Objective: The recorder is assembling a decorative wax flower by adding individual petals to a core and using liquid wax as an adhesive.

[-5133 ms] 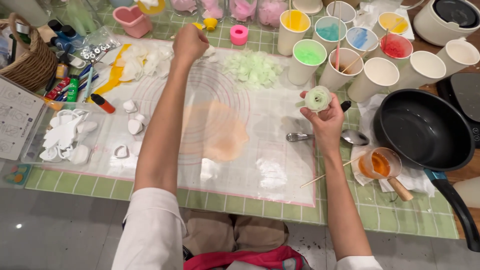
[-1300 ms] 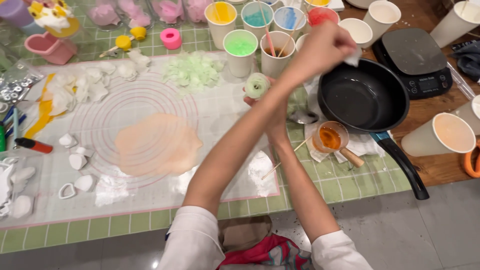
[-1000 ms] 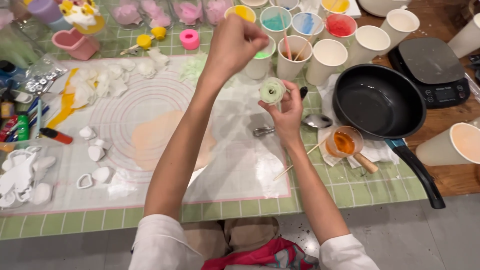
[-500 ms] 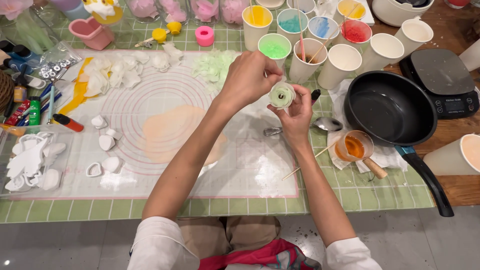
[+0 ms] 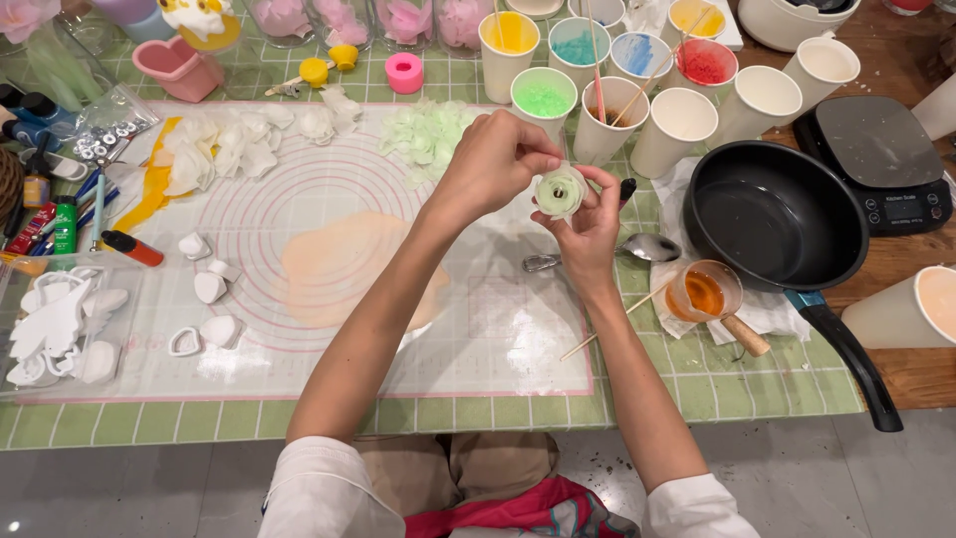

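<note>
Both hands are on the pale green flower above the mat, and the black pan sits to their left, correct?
Not quite. In the head view both hands, left hand and right hand, are on the pale green flower above the mat, but the black pan sits to their right.

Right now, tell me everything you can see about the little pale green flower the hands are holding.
The pale green flower is a small rosette of thin, layered petals curling round a tight centre, waxy and translucent in look, whitish at the edges. It faces up toward the camera, held above the silicone mat. The right hand cups it from below, and the left hand pinches its upper left edge with the fingertips.
</note>
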